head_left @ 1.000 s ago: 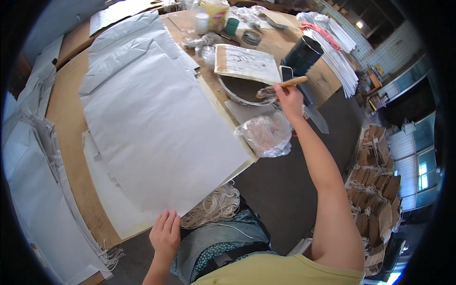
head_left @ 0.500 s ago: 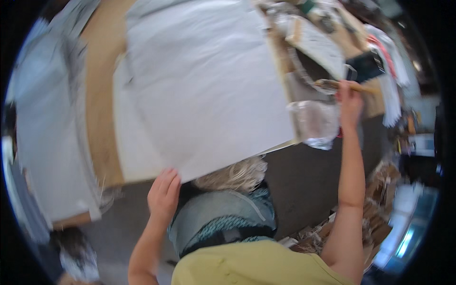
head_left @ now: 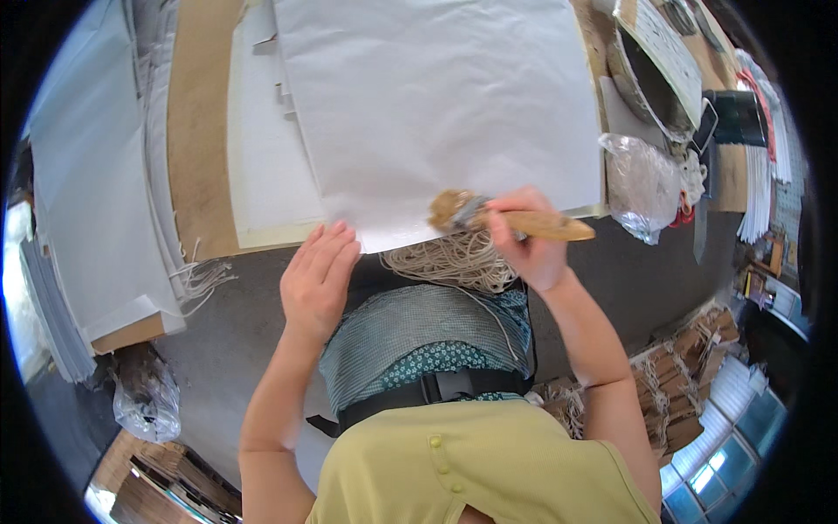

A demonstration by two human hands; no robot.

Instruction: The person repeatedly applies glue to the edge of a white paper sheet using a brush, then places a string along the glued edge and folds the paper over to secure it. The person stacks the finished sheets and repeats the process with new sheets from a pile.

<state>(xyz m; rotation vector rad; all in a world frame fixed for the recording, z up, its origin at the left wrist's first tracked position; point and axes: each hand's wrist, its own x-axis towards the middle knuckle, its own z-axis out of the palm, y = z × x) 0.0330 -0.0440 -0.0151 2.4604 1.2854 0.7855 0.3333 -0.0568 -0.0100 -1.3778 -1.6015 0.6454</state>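
Note:
Large white paper sheets lie stacked on the work table before me. My left hand rests at the near left corner of the top sheet, its fingers stretched out over the paper. My right hand grips a paste brush by its wooden handle. The brush's pale bristles point left, over the near edge of the paper, where a wet-looking patch shows; whether they touch it I cannot tell. Below that edge, close to my lap, hangs a bundle of off-white cords.
On the right stand a pot with a white board leaning across it, and a clear plastic bag. Another pile of large sheets is at the left, beyond a brown board strip. Tied brown bundles lie lower right.
My right hand has brought the brush from beside the pot on the right to the paper's near edge. The left hand stays at the paper's corner. The whole view has shifted.

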